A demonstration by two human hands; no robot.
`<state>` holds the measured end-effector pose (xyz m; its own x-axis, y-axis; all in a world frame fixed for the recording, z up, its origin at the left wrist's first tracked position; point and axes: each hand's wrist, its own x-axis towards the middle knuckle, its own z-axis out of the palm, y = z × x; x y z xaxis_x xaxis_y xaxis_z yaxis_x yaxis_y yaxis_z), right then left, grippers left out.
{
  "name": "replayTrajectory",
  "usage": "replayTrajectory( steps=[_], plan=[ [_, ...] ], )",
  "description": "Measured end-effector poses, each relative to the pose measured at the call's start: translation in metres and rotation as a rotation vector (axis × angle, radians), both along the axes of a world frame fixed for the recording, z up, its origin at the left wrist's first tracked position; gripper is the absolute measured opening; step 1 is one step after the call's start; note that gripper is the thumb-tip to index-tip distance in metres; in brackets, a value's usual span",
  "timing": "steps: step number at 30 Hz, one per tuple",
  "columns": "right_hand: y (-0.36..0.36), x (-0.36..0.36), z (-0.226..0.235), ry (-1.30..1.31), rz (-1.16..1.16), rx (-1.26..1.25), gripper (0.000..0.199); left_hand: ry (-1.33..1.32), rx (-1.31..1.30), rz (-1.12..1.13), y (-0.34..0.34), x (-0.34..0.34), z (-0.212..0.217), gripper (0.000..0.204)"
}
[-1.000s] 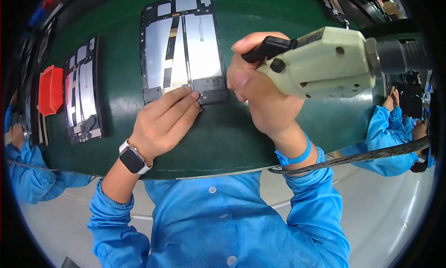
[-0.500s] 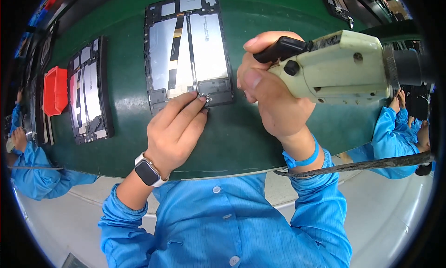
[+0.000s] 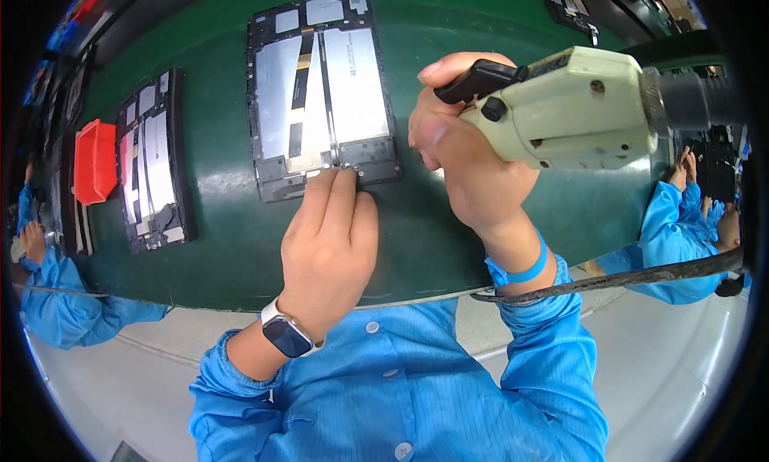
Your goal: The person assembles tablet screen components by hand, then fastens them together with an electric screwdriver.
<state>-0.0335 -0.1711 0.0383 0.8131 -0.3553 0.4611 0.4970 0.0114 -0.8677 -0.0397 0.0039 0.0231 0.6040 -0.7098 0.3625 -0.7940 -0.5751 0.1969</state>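
An opened tablet, its dark frame around silvery panels and crossing ribbon strips, lies on the green worktop in front of me. My left hand rests at its near edge, fingers held together and fingertips pressed down by small parts along the lower strip. Its thumb is hidden, and whatever sits under the fingertips cannot be made out. My right hand is wrapped around a pale green pistol-shaped tool with a black trigger lever, raised right of the tablet. A grey corrugated hose joins the tool's right end.
To the left, a second opened tablet lies beside a red bin. More device parts lie at the far right. A dark cable crosses near my right wrist. Co-workers in blue sit at both sides.
My left hand has shifted right along the tablet's near edge, its fingers now pointing straight ahead. The tool in my right hand has moved slightly left.
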Motion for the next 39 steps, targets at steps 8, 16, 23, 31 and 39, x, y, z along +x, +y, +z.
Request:
replayTrajectory(
  steps=[8,16,23,31,39],
  plan=[
    [-0.01,0.002,0.003,0.041,-0.065,-0.035,0.029,0.101,-0.125,0.122,0.031,0.022,0.003,0.049],
    [-0.032,0.008,0.01,0.018,-0.054,0.194,0.03,0.526,-0.674,0.222,0.047,0.05,-0.027,0.055],
    [-0.066,-0.003,-0.002,0.04,-0.139,0.287,0.024,1.425,-1.288,0.212,0.075,0.085,0.016,0.051],
    [-0.064,-0.012,-0.01,0.138,-0.229,0.141,0.025,1.155,-1.17,0.374,0.161,0.298,0.018,0.046],
    [-0.061,-0.007,-0.026,0.149,-0.278,0.167,0.025,0.721,-0.728,0.878,0.176,0.419,-0.025,0.036]
  ],
)
